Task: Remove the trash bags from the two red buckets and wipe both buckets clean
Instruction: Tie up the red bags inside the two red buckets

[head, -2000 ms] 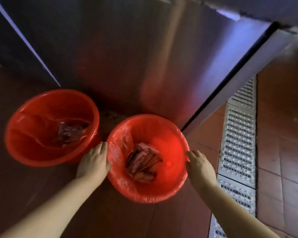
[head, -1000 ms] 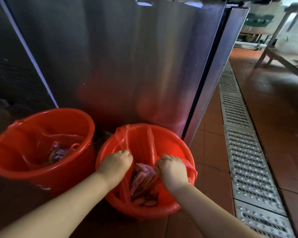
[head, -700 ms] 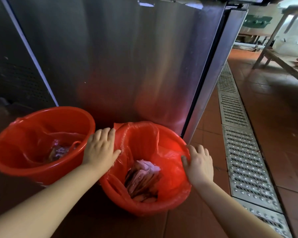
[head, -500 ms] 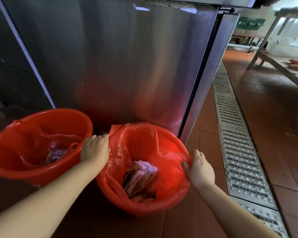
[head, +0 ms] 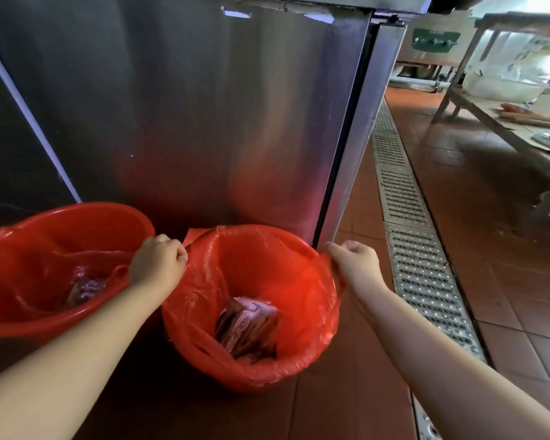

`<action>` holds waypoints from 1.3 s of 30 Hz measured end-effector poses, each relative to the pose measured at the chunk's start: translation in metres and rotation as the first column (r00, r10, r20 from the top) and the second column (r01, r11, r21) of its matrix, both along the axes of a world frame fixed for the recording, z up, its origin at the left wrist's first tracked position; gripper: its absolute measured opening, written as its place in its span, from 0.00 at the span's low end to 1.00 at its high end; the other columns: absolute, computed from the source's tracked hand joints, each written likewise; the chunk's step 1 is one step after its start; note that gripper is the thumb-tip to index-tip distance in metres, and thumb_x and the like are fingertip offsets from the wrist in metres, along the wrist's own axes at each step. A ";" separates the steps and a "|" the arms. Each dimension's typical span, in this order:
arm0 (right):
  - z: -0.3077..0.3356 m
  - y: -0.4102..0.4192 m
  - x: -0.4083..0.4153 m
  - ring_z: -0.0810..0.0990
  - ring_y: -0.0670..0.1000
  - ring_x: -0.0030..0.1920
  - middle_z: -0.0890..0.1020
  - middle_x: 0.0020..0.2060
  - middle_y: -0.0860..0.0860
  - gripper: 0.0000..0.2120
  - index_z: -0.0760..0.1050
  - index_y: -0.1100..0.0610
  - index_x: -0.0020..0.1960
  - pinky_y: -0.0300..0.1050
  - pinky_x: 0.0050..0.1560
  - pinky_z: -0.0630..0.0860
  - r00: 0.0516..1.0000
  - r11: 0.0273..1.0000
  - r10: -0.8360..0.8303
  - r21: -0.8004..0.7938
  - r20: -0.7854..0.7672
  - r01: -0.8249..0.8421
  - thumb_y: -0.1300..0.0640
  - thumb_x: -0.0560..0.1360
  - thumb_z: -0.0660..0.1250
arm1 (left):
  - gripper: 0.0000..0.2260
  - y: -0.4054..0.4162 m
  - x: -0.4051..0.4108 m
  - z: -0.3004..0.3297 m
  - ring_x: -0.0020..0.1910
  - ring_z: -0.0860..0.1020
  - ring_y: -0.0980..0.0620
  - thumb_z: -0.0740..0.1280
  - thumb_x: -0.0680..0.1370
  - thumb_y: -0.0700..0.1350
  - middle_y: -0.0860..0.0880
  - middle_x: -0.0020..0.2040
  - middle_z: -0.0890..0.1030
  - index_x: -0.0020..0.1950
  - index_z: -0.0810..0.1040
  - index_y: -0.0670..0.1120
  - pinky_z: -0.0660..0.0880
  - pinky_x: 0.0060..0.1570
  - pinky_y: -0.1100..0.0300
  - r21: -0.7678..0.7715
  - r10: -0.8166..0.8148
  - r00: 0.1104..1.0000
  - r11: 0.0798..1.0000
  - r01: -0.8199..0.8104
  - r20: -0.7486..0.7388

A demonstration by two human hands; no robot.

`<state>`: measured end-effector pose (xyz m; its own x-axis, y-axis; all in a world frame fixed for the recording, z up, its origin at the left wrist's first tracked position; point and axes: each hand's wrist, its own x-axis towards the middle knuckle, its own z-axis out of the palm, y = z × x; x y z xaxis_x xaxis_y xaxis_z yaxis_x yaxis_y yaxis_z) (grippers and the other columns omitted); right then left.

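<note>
- Closest to me, two bare forearms reach forward and down over a flat brown sheet on the floor, one to each side of the right-hand red bucket.
- That bucket stands on the sheet, and its red trash bag is lifted off the rim on both sides – the plastic is pulled up and spread wide, while the near edge is still draped over the bucket's outside.
- The left hand has its fingers curled tight on the bag's left edge, pinching a corner of plastic that sticks up by the thumb.
- The right hand grips the bag's right edge, thumb and forefinger closed on the plastic.
- At the bottom of the bag lies a crumpled heap of pinkish waste.
- Just left of it, nearly touching, the second red bucket keeps its own bag – slumped inside, with some dark scraps at the bottom.
- Behind both rises a stainless steel cabinet.
- To the right a perforated metal drain grate runs away over red floor tiles.
- Farthest off stands a bench with blurred items on it.
</note>
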<state>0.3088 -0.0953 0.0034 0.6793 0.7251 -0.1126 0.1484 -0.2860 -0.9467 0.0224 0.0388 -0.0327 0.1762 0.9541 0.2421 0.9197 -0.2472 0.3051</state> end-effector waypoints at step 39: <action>-0.019 0.055 -0.096 0.72 0.38 0.28 0.75 0.25 0.40 0.10 0.80 0.54 0.41 0.35 0.35 0.67 0.880 0.867 0.436 0.173 0.187 -0.467 0.54 0.78 0.64 | 0.08 -0.015 0.076 0.104 0.37 0.79 0.61 0.69 0.74 0.38 0.55 0.38 0.82 0.46 0.82 0.51 0.75 0.43 0.62 -0.066 -0.478 0.659 0.779 0.623 0.580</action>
<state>0.2125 -0.0402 -0.0158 0.2691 0.9523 0.1438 0.3465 0.0436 -0.9371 0.0986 0.0237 0.0716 0.6092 0.7573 0.2353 0.3239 -0.5085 0.7979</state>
